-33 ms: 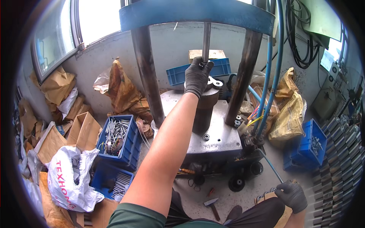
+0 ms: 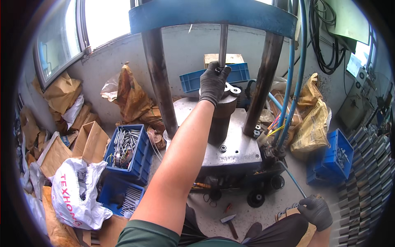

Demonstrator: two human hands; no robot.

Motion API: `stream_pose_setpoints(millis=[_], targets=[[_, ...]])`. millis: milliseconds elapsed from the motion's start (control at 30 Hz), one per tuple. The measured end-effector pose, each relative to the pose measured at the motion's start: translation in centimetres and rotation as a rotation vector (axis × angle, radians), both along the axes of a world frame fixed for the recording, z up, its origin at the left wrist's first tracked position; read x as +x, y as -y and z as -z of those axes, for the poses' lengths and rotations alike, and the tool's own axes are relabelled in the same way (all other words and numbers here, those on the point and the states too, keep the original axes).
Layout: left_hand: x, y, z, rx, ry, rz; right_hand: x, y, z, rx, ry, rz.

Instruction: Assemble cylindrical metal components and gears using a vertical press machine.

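My left hand (image 2: 214, 82), in a dark glove, reaches up to the lower end of the press's vertical metal rod (image 2: 223, 43). Its fingers are closed there, and what lies inside them is hidden. Beside the hand, metal parts with round holes (image 2: 235, 90) sit on top of a dark steel cylinder (image 2: 220, 123). This cylinder stands on the press's flat metal plate (image 2: 193, 144). At the lower right, my gloved right hand (image 2: 316, 212) is wrapped round the end of a long lever (image 2: 293, 178) that slants up to the press's side.
Posts (image 2: 158, 78) flank the cylinder under a blue crossbeam (image 2: 214, 16). Blue hoses (image 2: 297, 74) run down the right. A crate of metal rods (image 2: 142, 144) and a white sack (image 2: 76, 197) stand left. A hammer (image 2: 231, 224) lies below; stacked metal bars (image 2: 364, 185) fill the right.
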State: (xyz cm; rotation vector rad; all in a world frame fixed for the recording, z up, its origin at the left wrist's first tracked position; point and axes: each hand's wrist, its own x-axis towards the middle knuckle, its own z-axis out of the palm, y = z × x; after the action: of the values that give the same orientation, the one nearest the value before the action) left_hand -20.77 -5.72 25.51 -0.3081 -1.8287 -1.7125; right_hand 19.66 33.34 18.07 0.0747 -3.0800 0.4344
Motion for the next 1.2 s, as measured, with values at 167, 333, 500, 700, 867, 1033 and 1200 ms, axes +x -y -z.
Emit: stream_pose_setpoints(millis=[167,333,500,700,867,1033,1200], targets=[[0.0,0.4,0.3,-0.058,-0.004,-0.07,-0.3,1.0,-1.2,-0.119,-0.124,-0.002],[0.7,-0.3,0.0,-0.112,-0.02,-0.083,-3.1,0.0,-3.0,0.002,-0.596,-0.08],[0.8,0.6,0.0,-0.281,-0.021,-0.202,-13.0,0.9,-8.1,0.019,-0.895,-0.045],[0.3,0.1,0.2,-0.225,-0.046,-0.149,-19.1,-2.2,-10.2,-0.098,-0.943,-0.112],[0.2,0.6,0.5,-0.256,0.006,-0.155,-12.3,-0.3,-9.3,-0.122,-0.471,0.055],[0.0,0.6,0.1,-0.283,0.001,-0.158,-1.4,0.0,-4.2,-0.119,0.175,-0.138],[-0.3,0.5,0.2,-0.273,-0.034,-0.134,1.5,-1.2,1.7,0.051,0.018,-0.284]])
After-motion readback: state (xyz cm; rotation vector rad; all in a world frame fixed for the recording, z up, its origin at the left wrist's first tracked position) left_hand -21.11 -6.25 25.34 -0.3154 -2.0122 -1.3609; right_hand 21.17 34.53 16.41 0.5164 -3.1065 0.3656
